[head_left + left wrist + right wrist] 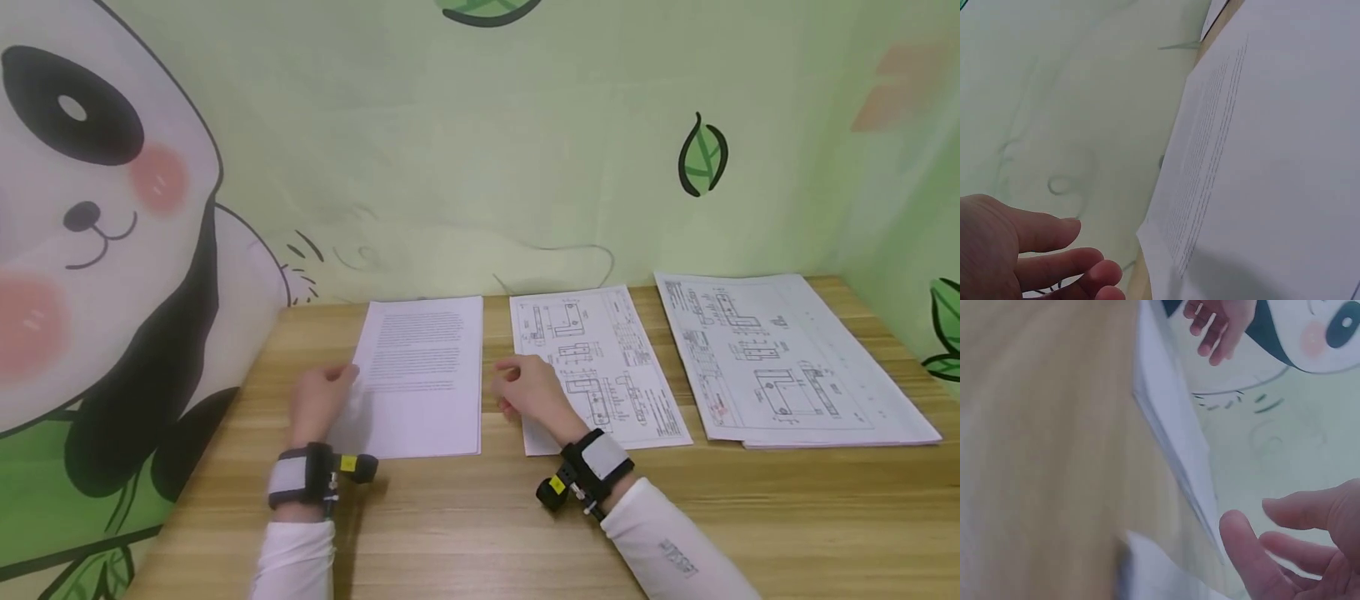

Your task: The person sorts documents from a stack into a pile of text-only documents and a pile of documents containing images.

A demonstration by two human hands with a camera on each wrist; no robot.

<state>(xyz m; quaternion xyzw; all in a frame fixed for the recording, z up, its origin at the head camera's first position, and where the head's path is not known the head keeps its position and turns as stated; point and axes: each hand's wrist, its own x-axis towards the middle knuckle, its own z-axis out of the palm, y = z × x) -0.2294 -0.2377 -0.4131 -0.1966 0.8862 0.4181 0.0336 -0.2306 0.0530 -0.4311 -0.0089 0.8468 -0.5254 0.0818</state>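
A stack of printed text sheets point(427, 425) lies on the wooden table, its lines of type facing up. My left hand point(321, 398) hovers at the stack's left edge, fingers loosely bent and holding nothing; its thumb and fingers stand apart in the left wrist view. Between that stack and the drawing sheets point(551, 346) in the middle is my right hand point(531, 387), overlapping the drawings' left edge in the head view. Its thumb and fingers are spread with nothing between them, as the right wrist view shows. The text stack's side edge point(1175, 459) appears there too.
At the right lies a larger stack of technical drawings point(795, 367), its lower sheets sticking out unevenly. The wooden table point(465, 525) meets a green backdrop point(450, 167) with a printed panda and leaves. Each wrist wears a strapped camera point(596, 467).
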